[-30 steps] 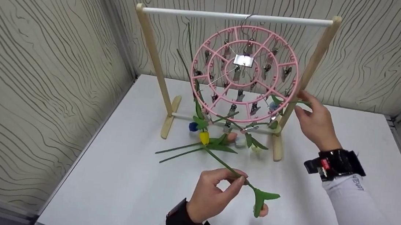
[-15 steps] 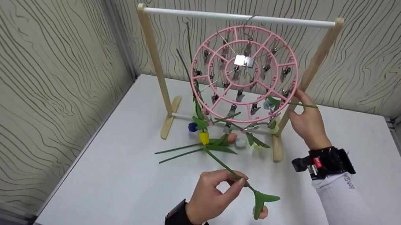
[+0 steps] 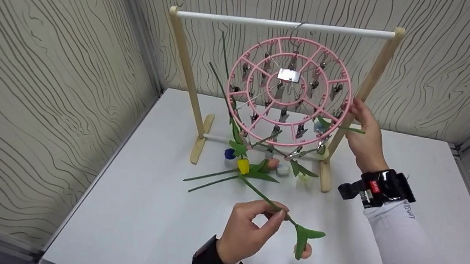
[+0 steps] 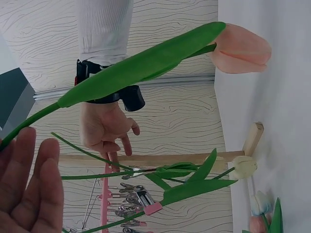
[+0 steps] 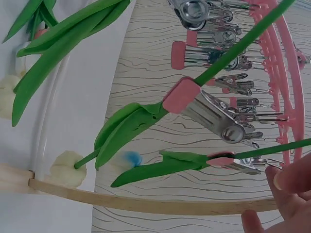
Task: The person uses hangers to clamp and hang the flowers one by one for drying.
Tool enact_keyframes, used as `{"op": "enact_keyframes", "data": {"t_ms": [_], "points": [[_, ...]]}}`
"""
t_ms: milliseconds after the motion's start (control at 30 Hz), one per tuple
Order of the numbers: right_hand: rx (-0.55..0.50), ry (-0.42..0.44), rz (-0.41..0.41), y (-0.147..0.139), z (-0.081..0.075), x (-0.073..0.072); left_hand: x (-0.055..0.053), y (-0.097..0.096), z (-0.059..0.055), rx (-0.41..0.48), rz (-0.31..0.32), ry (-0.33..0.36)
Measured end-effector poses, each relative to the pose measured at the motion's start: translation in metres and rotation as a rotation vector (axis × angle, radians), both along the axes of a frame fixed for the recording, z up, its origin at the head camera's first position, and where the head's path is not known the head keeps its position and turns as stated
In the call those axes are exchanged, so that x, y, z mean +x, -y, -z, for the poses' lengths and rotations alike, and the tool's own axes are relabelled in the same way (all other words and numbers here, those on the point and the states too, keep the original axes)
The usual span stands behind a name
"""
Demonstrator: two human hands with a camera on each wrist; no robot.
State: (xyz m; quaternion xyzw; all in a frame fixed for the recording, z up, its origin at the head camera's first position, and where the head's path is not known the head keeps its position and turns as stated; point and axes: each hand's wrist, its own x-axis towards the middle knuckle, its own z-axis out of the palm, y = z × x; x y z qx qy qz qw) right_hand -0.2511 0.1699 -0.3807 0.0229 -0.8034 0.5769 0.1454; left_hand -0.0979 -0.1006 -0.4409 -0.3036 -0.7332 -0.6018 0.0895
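Note:
My left hand (image 3: 251,228) pinches the green stem of an artificial pink tulip (image 4: 240,48) between thumb and fingers; the flower head points down toward the table. My right hand (image 3: 366,138) is at the right edge of a round pink clip hanger (image 3: 284,144), its fairly straight fingertips right at the rim. Beside those fingers, a metal clip with pink tips (image 5: 221,159) holds a tulip with green leaves and a blue flower (image 5: 132,158). Another clip (image 5: 182,95) grips the stem of a cream tulip (image 5: 68,168). Yellow (image 3: 243,166) and dark blue (image 3: 229,153) tulips hang at the front left.
The hanger hooks over the white bar (image 3: 237,19) of a wooden stand (image 3: 189,73). Several metal clips dangle inside its rings. Loose tulips, one pink (image 3: 273,163) and one pale (image 3: 283,170), lie on the white table (image 3: 124,207). Patterned panels (image 3: 49,88) enclose the back and side.
My right hand has moved left and in to the hanger's rim. The blue tulip's stem shifted slightly beside it. My left hand keeps its pinch on the pink tulip, almost still.

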Motion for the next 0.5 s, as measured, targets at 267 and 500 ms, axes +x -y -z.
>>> {"op": "enact_keyframes", "data": {"t_ms": [267,500], "points": [[0.002,0.023,0.029,0.004,0.006,0.013,0.002,0.001,0.001,0.002,-0.008,-0.060],[0.119,-0.044,0.074,0.008,0.013,0.039,0.003,0.001,0.002,0.008,-0.011,-0.075]]}}
